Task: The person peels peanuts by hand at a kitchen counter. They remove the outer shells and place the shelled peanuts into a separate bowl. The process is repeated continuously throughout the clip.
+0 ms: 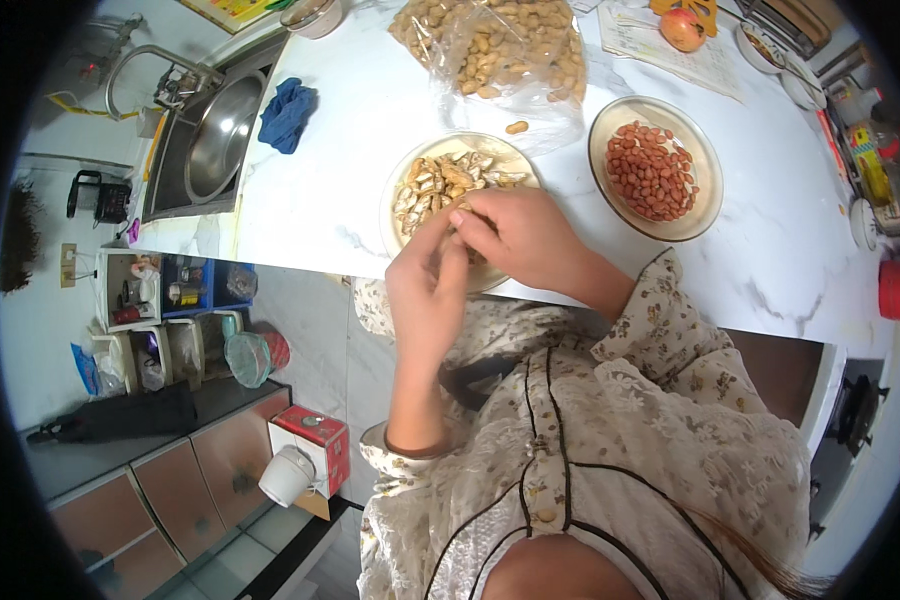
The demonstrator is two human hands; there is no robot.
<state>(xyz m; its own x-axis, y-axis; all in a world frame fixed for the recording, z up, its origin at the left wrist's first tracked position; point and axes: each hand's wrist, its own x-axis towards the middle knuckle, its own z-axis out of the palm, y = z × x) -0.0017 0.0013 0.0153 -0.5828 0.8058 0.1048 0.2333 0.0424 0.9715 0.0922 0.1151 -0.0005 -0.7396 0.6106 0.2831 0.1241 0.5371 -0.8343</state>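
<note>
My left hand (429,289) and my right hand (521,234) meet over the near half of a plate (523,161) that holds peanut shells (439,180). Their fingertips close together on a small peanut (463,207), mostly hidden by the fingers. To the right, a second plate (711,184) carries shelled red-skinned peanuts (649,172). Beyond the shells lies a clear plastic bag (450,82) full of unshelled peanuts (525,45), with one loose peanut in its shell (517,127) by its near edge.
A blue cloth (288,115) lies beside the steel sink (227,135) at left. At the upper right, a pomegranate (682,30) rests by a sheet of paper (667,56), near some bowls (760,49). The counter's front edge runs just before my body.
</note>
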